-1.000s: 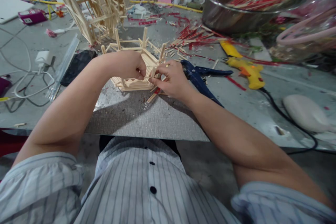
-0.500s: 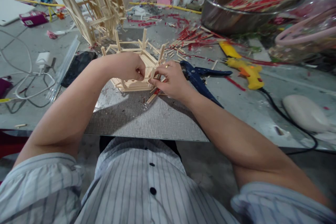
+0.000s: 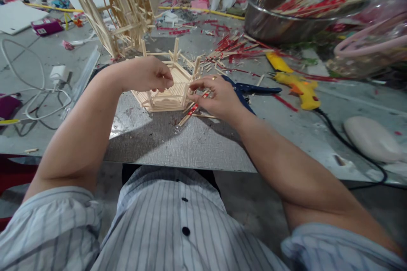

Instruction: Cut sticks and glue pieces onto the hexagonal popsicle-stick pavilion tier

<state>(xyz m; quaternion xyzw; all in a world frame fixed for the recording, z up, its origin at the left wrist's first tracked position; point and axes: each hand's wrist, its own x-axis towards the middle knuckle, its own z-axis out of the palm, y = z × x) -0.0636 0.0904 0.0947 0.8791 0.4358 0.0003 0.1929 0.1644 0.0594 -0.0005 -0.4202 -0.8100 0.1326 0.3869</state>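
Observation:
A small six-sided frame of pale wooden sticks (image 3: 168, 103), with short upright posts at its corners, sits on a grey textured board (image 3: 178, 144). Above its left half is my left hand (image 3: 152, 74), fingers curled together in a pinch; I cannot make out whether anything is between them. My right hand (image 3: 218, 97) is beside the front right corner post (image 3: 185, 94), thumb and fingers apart, the tips close to the post. Under that hand lie loose sticks with red wrapping (image 3: 191, 111). Dark blue-handled cutters (image 3: 254, 89) lie just beyond it, partly hidden.
A taller stick structure (image 3: 111, 8) stands behind. Red-wrapped sticks (image 3: 229, 48) are scattered near a steel basin (image 3: 270, 21). On the right are a yellow glue gun (image 3: 299, 87) with a black cord and a white mouse-shaped object (image 3: 370, 137). A white charger (image 3: 59, 75) with cables is left.
My left hand has lifted up and left, away from the front edge of the frame. My right hand has shifted slightly right, its fingers loosened from around the corner post.

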